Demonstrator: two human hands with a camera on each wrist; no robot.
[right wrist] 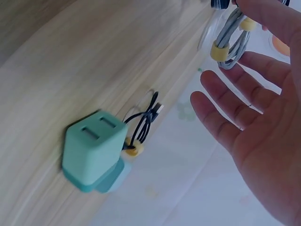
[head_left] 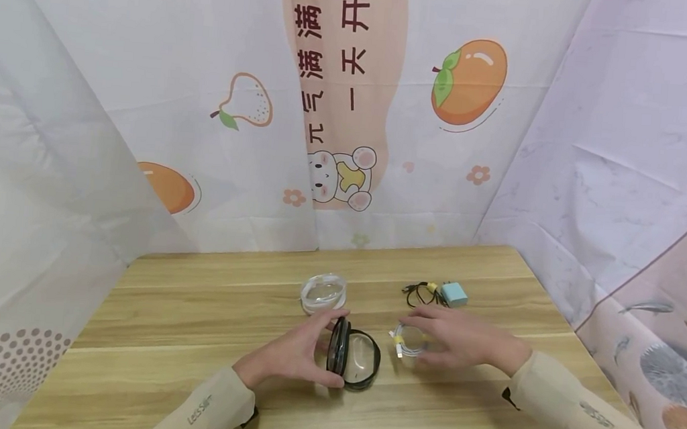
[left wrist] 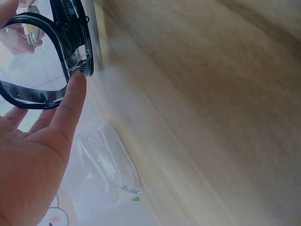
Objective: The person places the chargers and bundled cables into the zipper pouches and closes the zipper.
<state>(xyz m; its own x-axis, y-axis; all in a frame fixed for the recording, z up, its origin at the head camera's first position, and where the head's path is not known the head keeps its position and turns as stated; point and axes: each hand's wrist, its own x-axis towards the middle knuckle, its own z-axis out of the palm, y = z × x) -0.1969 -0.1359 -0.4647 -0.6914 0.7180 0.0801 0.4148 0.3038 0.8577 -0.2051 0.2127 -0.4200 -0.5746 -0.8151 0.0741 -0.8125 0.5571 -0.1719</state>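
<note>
A small clear zip case with black edging (head_left: 361, 361) stands unfolded on the table, its lid raised on the left. My left hand (head_left: 296, 349) holds that lid, thumb at the near side and fingers at the far side; the left wrist view shows the index fingertip against the black rim (left wrist: 63, 42). Right of the case, my right hand (head_left: 457, 338) pinches a coiled white cable (head_left: 408, 344) with yellow ties, apart from the case. In the right wrist view the thumb and a finger meet the coil (right wrist: 230, 40), other fingers loosely spread.
Behind the black-edged case sits a clear case with white edging (head_left: 323, 294). Beyond my right hand lie a teal charger block (head_left: 453, 294) and a black cable (head_left: 419, 293) bundled with a yellow tie. A printed curtain (head_left: 429, 201) hangs along the wooden table's (head_left: 202, 318) back edge.
</note>
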